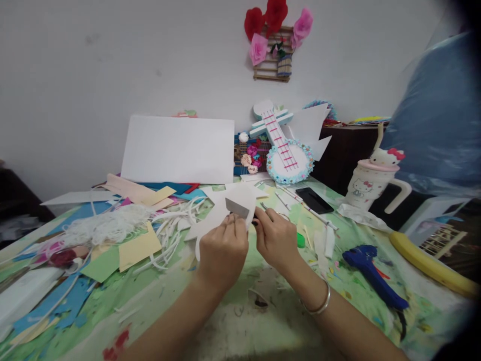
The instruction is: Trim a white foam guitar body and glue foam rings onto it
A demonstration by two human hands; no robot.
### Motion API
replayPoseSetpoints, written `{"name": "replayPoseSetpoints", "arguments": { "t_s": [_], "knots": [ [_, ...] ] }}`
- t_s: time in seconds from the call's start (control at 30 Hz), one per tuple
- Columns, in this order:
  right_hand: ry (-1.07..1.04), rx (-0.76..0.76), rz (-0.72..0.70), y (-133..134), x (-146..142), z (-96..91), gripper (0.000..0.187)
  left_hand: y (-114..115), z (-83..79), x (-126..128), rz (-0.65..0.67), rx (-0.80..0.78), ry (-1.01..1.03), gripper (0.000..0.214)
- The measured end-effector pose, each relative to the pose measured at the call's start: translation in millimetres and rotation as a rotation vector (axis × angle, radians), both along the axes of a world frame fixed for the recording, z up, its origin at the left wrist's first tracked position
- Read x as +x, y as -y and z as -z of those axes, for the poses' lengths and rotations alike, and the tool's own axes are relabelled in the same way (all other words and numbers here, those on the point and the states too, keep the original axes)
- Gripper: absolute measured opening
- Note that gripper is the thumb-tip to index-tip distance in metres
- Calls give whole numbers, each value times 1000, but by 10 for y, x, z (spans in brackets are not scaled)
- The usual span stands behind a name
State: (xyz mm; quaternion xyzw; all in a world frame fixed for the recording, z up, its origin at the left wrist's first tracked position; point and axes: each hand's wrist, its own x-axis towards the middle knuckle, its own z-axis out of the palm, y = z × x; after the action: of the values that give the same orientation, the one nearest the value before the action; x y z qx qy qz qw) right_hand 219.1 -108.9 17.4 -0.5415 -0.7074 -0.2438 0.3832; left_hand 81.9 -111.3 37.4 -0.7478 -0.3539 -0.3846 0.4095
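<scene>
At the middle of the tabletop [233,321], the curled fingers of the left hand [223,248] pinch a white sheet [210,225], their tips hidden behind the knuckles; the sheet's near part is covered by that hand. The right hand [278,240] is bent in just beside it, and whether its fingers grip the small dark thing at their tips I cannot tell. A green, stained covering lies beneath, with tangled white strips [169,230] to the left and a phone [314,200] beyond the right hand. Farther right, a blue glue gun [376,278] trails a cord into shadow, and a banana [432,260] fades into the dark picture edge. At the back, a white board [178,150] and a banjo-like model [287,160] stand before a pale wall [112,60], partly hiding decorated pieces; flowers [259,49] hang above, the topmost cut off.
</scene>
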Motion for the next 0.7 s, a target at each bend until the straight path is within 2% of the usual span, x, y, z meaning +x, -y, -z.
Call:
{"name": "replayPoseSetpoints", "arguments": {
  "t_s": [0.53,0.7],
  "knots": [
    [-89,-87,-53,-53,37,15,35,5,8,-115,17,0,2,14],
    [-116,-119,-114,-84,67,6,35,-22,30,-233,93,20,-36,14]
  ]
}}
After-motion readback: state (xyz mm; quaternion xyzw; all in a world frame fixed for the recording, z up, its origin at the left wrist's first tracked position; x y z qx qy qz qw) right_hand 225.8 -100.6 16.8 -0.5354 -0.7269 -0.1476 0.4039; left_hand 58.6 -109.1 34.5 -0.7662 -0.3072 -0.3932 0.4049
